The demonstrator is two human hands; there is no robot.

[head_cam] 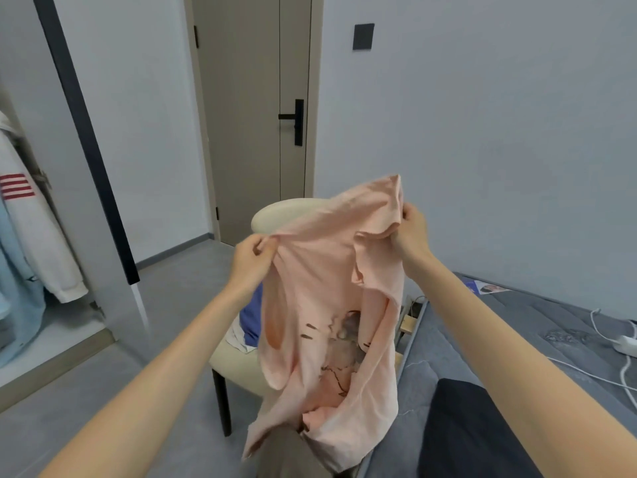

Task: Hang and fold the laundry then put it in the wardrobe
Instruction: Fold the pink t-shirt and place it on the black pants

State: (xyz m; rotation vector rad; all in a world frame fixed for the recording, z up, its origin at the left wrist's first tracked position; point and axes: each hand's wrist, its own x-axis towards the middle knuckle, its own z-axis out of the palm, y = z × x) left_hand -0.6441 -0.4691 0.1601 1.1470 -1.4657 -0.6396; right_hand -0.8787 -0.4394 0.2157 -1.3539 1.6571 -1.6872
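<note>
A crumpled pale-pink cotton T-shirt (pixel 327 305) is pinched at its top edge by the left hand (pixel 250 258) and right hand (pixel 412 231). Twisted fabric could be folded unevenly, or dropped if either pinch loosens.

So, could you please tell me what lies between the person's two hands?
In the head view, the pink shirt spans from left hand to right hand.

Pretty plain room on my feed: pale grey walls (pixel 482 115), grey floor (pixel 179 305); beige door (pixel 248 115) with a black handle (pixel 295 120) straight ahead; dark switch plate (pixel 363 36) right of it; cream chair (pixel 286 210) just beside a grey mattress (pixel 517 322).
</note>
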